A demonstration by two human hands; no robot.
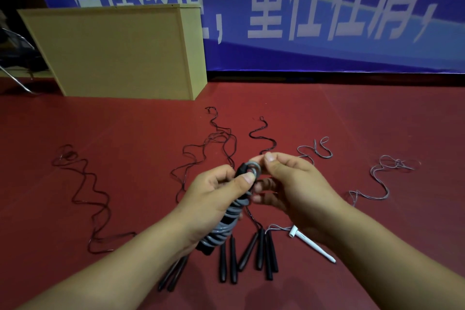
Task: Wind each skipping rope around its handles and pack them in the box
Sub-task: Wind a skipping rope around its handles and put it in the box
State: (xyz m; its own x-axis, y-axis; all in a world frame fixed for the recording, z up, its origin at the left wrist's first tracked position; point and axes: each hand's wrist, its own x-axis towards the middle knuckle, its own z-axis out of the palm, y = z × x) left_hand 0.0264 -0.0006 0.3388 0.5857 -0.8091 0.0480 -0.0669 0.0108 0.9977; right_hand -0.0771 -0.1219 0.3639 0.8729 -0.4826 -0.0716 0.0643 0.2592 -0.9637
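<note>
A blue banner (327,7) fills the back wall, smooth and glossy, printed with large white Chinese characters; the top row is cut off and blurred, so only a few shapes such as 成 and 重 can be made out with any confidence. Below it spreads the dark red floor (377,121), matte with faint seams. On the left stands a tall pale-yellow box (120,53), flat-panelled with a raised edge trim, its near corner resting on the floor.

Loose ropes lie in wavy trails across the floor: thin black cords (216,138) in the middle and at the left, thin grey cords (377,184) at the right. Nearer the person lie several slim, tapered black handles (251,251) side by side, and a single white handle (314,246) just right of them.

The left hand (216,199) grips a wound skipping rope (226,226), held in the air above the handles on the floor: thick grey cord coiled in tight turns round dark handles, thumb pressed near the top. The right hand (289,184) pinches the last grey loop at the bundle's top between thumb and forefinger, its other fingers curled beneath
</note>
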